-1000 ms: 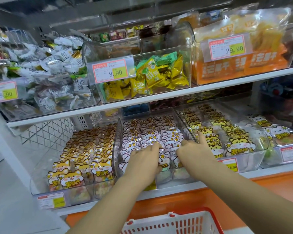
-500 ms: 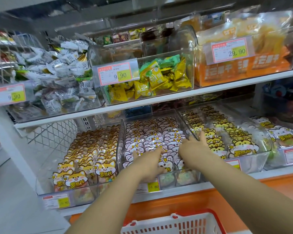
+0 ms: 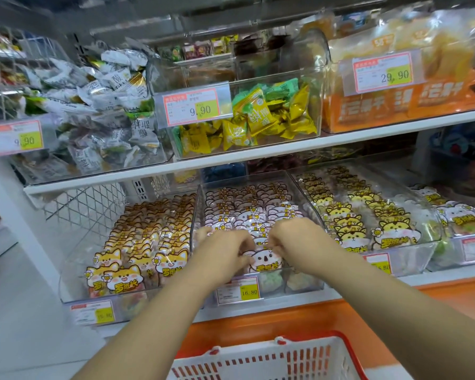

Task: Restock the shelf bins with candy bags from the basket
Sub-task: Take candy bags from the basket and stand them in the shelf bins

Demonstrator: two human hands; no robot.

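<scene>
Head view: left hand (image 3: 225, 253), right hand (image 3: 299, 242), grips clamped on front candy bag (image 3: 264, 261)

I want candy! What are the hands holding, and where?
The left hand and right hand seem to pinch the front candy bag in the middle bin by its top corners, one on each side.

Cartoon-faced candy bags (image 3: 251, 212) stand in rows inside the clear middle bin (image 3: 302, 282).
</scene>
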